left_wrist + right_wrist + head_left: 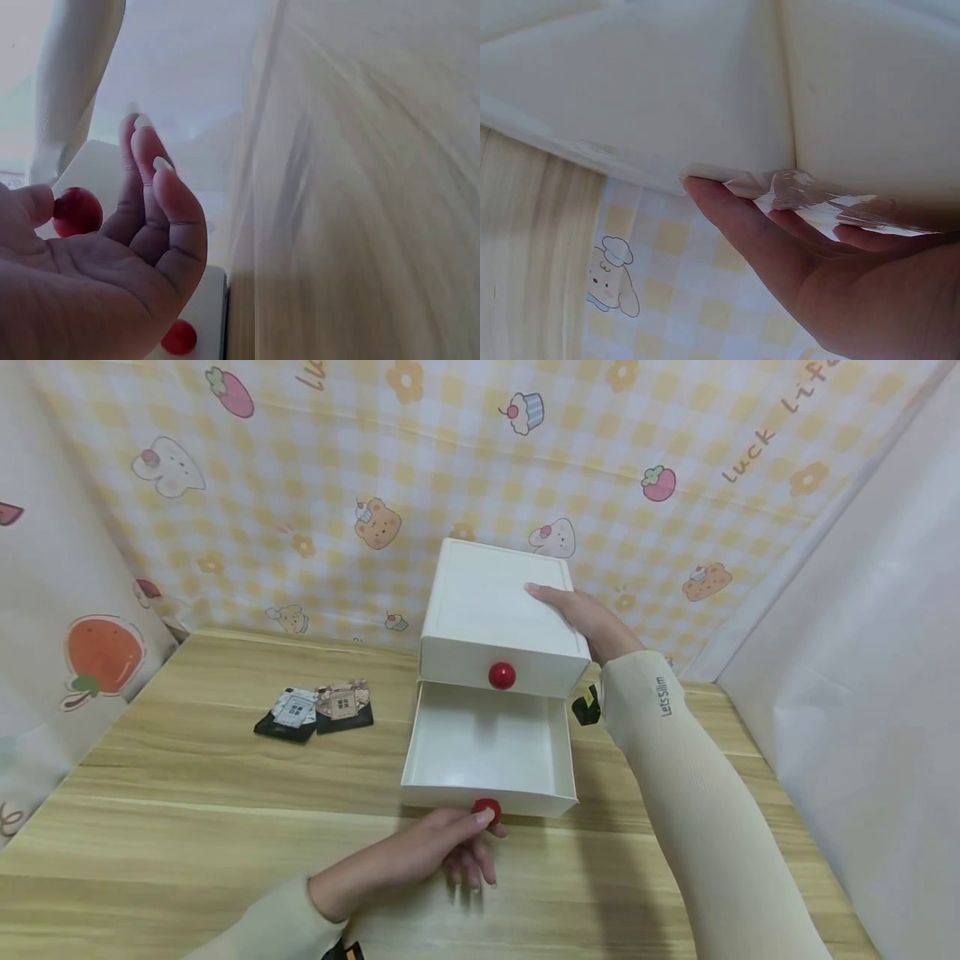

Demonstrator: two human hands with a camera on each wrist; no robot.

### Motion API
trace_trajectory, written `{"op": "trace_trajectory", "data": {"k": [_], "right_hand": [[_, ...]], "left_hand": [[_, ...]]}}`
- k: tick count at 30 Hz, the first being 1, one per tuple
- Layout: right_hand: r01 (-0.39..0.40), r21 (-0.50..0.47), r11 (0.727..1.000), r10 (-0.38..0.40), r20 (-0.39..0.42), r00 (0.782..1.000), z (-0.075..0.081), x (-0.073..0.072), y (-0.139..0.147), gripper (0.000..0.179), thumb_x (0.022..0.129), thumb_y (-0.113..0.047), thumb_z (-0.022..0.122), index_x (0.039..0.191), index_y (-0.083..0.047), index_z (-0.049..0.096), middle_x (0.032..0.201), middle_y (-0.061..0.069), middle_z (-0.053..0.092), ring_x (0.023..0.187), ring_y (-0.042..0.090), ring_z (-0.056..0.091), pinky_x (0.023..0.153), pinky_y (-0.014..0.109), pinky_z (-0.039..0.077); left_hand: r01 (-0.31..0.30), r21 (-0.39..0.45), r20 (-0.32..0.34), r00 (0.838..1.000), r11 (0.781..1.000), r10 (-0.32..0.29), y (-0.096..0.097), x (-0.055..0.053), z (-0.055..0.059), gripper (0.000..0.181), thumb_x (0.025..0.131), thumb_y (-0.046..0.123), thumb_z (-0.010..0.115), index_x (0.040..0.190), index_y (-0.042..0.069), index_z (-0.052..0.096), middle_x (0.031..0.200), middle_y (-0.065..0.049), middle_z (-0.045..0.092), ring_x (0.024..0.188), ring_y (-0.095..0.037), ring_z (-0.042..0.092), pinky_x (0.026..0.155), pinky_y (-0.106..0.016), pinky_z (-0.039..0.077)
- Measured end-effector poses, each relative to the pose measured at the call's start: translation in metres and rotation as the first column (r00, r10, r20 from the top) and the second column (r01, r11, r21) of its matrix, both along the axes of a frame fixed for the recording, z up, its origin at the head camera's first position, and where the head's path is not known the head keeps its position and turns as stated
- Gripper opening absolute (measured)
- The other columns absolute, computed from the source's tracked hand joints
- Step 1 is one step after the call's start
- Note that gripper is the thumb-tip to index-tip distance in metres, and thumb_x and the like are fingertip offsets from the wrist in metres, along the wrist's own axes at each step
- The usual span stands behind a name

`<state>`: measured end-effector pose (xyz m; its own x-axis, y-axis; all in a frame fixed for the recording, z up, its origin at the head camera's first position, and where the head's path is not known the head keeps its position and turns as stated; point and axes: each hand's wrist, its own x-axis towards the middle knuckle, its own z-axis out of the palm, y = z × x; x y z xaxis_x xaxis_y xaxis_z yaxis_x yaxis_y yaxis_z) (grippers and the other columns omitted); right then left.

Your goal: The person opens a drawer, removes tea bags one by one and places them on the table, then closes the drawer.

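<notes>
Your left hand point(431, 847) pinches the red knob point(495, 806) on the open lower drawer point(487, 739); your right hand point(592, 620) grips the white cabinet point(483, 597).

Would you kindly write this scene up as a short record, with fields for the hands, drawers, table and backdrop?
Left hand: at the lower red knob, thumb on it
Right hand: holds the white box at its right side
Lower drawer: pulled out, nothing seen inside
Upper drawer: closed, upper red knob on its front
Table: grey packet and brown packet, side by side, left of the box
Backdrop: yellow-checked cloth with cartoon prints
</notes>
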<state>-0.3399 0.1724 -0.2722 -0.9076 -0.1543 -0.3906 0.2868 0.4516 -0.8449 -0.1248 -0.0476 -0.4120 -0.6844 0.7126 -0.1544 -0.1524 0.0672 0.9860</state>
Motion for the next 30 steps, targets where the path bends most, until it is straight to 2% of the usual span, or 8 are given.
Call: {"op": "trace_trajectory", "data": {"k": [8,16,30], "right_hand": [[-0.011,-0.012,1.000,0.011,-0.002,1.000,-0.001,-0.001,-0.001,0.088,0.092,-0.067,0.056,0.159,-0.023,0.022,0.133,0.013,0.057,0.105,0.027,0.070,0.083,0.043,0.062],[-0.005,-0.013,1.000,0.005,0.000,1.000,-0.001,-0.002,-0.001,0.087,0.093,-0.066,0.056,0.159,-0.020,0.022,0.131,0.012,0.057,0.100,0.024,0.071,0.082,0.041,0.062],[0.008,-0.004,1.000,-0.008,0.000,1.000,-0.001,-0.001,-0.001,0.090,0.092,-0.067,0.057,0.159,-0.020,0.021,0.132,0.012,0.058,0.102,0.024,0.071,0.082,0.040,0.062]], "left_hand": [[-0.018,0.060,0.058,0.998,0.998,0.015,0.007,-0.003,0.000,0.055,0.110,0.035,0.034,0.122,-0.015,0.055,0.092,-0.023,0.072,0.072,-0.009,0.064,0.065,-0.020,0.050],[-0.061,0.028,-0.017,0.998,0.998,0.061,0.008,-0.012,-0.003,0.051,0.111,0.035,0.030,0.108,-0.010,0.054,0.092,-0.028,0.072,0.071,-0.013,0.064,0.065,-0.024,0.052],[-0.130,0.043,-0.042,0.990,0.991,0.132,0.015,-0.026,-0.001,0.046,0.111,0.031,0.026,0.101,-0.005,0.052,0.089,-0.025,0.072,0.069,-0.012,0.063,0.064,-0.025,0.052]]}}
